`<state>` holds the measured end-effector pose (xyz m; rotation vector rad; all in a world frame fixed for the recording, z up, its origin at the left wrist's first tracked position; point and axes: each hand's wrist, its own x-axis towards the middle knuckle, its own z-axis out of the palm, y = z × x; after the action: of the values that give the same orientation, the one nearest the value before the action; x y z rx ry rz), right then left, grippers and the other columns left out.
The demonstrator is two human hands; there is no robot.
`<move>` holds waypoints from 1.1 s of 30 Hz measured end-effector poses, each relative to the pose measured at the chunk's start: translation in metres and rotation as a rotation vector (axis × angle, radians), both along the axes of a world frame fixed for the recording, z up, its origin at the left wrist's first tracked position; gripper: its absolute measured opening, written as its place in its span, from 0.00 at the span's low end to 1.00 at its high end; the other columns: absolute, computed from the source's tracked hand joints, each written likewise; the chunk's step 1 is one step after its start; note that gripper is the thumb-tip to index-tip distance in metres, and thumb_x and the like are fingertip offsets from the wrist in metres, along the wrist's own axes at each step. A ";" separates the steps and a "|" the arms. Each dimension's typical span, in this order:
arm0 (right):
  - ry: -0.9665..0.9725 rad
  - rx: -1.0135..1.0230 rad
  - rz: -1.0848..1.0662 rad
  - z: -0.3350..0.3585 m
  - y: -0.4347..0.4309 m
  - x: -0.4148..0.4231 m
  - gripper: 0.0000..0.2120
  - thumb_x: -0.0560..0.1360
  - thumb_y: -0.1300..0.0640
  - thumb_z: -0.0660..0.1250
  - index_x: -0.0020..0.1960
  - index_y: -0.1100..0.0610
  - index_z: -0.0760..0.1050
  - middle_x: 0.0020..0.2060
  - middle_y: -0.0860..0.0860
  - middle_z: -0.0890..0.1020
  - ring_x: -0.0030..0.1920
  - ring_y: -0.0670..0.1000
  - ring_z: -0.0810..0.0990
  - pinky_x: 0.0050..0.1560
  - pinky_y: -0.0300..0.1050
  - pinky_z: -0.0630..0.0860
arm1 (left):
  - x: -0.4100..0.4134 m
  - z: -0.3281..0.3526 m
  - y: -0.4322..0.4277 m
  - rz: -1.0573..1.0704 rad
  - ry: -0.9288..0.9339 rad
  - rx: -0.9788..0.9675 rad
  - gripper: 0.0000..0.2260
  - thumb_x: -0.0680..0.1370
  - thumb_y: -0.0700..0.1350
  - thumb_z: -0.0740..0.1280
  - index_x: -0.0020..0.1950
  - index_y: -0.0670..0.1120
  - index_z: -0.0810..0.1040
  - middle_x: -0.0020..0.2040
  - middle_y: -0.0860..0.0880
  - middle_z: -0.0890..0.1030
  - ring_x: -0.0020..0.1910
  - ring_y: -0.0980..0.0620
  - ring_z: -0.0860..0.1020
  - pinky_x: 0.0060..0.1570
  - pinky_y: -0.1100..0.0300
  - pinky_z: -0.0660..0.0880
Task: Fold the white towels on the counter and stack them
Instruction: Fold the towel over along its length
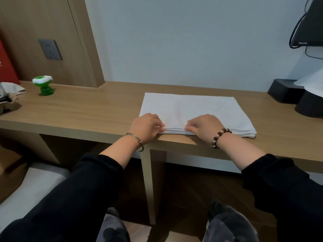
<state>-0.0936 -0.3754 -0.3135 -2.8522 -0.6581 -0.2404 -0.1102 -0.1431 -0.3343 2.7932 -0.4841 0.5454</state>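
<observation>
A white towel [195,110] lies folded flat in several layers on the wooden counter [83,110], right of its middle. Its near edge runs along the counter's front edge. My left hand [146,127] pinches the layered near edge close to the towel's left corner. My right hand [203,125] pinches the same edge a little further right, its fingers curled on the layers. Both hands sit close together, with a short stretch of stacked edge showing between them.
A green and white suction-cup object [42,84] stands at the counter's back left. Crumpled cloth and clutter [10,91] lie at the far left. Black boxes [288,91] with white paper sit at the right. A wall socket [50,49] is on the wood panel.
</observation>
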 end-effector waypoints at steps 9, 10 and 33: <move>-0.166 -0.325 0.042 0.002 0.008 -0.002 0.15 0.77 0.63 0.54 0.58 0.54 0.74 0.50 0.53 0.82 0.47 0.57 0.78 0.45 0.45 0.74 | -0.002 0.004 0.004 -0.033 0.049 0.021 0.10 0.79 0.45 0.63 0.56 0.51 0.82 0.57 0.54 0.81 0.58 0.53 0.76 0.52 0.60 0.72; -0.163 -0.331 0.037 0.001 0.009 -0.002 0.16 0.77 0.64 0.54 0.60 0.54 0.73 0.52 0.53 0.81 0.49 0.57 0.79 0.46 0.45 0.74 | -0.003 0.003 0.004 -0.033 0.035 0.047 0.11 0.79 0.46 0.62 0.57 0.51 0.81 0.58 0.54 0.80 0.58 0.53 0.76 0.52 0.60 0.72; -0.271 -0.194 -0.026 -0.026 0.009 -0.026 0.07 0.76 0.65 0.57 0.47 0.57 0.72 0.46 0.52 0.76 0.48 0.53 0.73 0.34 0.43 0.61 | -0.027 0.011 -0.009 -0.075 -0.137 0.478 0.11 0.69 0.30 0.65 0.46 0.43 0.75 0.44 0.46 0.75 0.44 0.46 0.73 0.28 0.60 0.61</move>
<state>-0.1199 -0.3663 -0.3395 -3.0443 -0.7297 -0.6069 -0.1376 -0.1522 -0.3236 3.1784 -0.8438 0.6837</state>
